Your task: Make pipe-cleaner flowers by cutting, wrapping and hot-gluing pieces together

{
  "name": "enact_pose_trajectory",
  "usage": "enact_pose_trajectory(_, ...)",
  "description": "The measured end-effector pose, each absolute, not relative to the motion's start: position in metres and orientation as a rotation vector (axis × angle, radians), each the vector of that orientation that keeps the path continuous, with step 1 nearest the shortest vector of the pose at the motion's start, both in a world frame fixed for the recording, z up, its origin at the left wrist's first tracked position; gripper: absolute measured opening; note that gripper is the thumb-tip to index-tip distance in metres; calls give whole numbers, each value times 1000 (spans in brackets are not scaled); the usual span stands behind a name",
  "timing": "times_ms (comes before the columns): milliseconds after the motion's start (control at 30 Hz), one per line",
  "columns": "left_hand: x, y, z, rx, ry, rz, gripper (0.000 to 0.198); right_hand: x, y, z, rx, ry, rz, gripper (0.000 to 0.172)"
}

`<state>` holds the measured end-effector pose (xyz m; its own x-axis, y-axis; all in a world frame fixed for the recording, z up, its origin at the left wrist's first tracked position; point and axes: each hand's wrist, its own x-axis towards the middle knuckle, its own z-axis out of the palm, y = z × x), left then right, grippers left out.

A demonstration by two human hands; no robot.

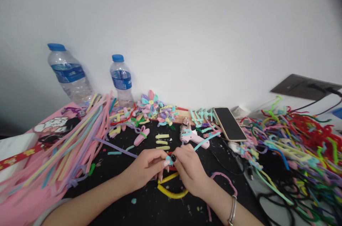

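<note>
Both hands meet low in the middle of the head view, over a black work surface [117, 204]. My left hand [151, 165] is closed, its thumb and fingers pinching a small piece of light blue pipe cleaner [169, 160]. Opposite it, my right hand [188, 167] grips the same piece, thumb pressed against the fingers. A light blue length [207, 140] sticks out up and right behind the right hand. Under the hands lies a yellow looped handle [172, 194], partly hidden. Just beyond them are several short pale yellow pieces [162, 142] and a pink glue gun [196, 138].
Long pastel pipe cleaners [88, 129] pile up at left, with a tangle of coloured ones [301, 147] at right. Two water bottles [121, 78] stand against the wall. Near finished fuzzy flowers [151, 103] lies a phone [230, 123]. A cable [227, 169] crosses the surface.
</note>
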<state>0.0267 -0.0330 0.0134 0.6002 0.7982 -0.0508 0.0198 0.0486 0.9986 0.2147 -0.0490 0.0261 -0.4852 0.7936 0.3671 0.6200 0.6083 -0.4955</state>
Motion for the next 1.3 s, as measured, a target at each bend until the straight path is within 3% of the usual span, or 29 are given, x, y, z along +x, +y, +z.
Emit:
enact_pose_trajectory(300, 27, -30, 9, 989, 679, 553, 49, 218, -50, 26, -1018, -2337, -9, 24)
enact_pose_trajectory(733, 24, -28, 15, 932, 658, 497, 33, 216, -50, 25, -971, -2346, 54, 21)
enact_pose_trajectory(1300, 24, -30, 6, 1158, 729, 567, 35, 219, -50, 27, -973, -2362, -34, 12)
